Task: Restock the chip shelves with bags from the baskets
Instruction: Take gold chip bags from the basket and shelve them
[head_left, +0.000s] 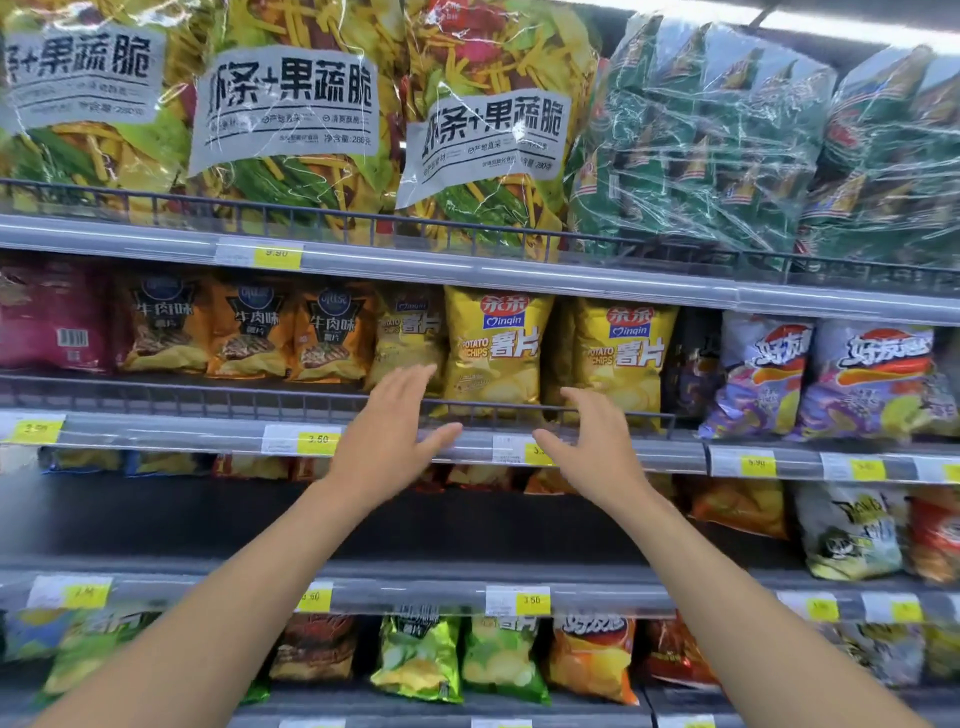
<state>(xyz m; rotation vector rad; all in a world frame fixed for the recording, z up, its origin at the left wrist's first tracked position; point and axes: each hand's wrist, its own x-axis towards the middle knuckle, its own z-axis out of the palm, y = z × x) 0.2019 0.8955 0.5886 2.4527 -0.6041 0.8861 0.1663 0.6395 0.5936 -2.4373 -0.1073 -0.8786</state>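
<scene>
Two bare forearms rise from the bottom corners toward the chip shelves. Below them, on a low shelf, stand green bags (421, 660) and an orange bag (592, 660), just under a row of yellow price tags (532, 600).

The left hand (387, 441) is spread, fingers straight and thumb out to the side, with nothing in it. The right hand (592, 447) is also spread, its fingers slightly bent, and equally empty. The palms face each other in front of the wire rail (208, 400) of the middle shelf. Whether either hand touches the rail or a bag is not clear.

Behind the rail, in the gap between the hands, a yellow chip bag (493, 353) stands upright. A second yellow bag (623, 358) stands just to its right, behind the right hand's fingertips. Further left are orange beef-flavour bags (249, 332), and to the right, purple bags (872, 379).

On the top shelf, large clear packs of vegetable crisps (291, 104) lean forward, with green multipacks (701, 145) beside them.
</scene>
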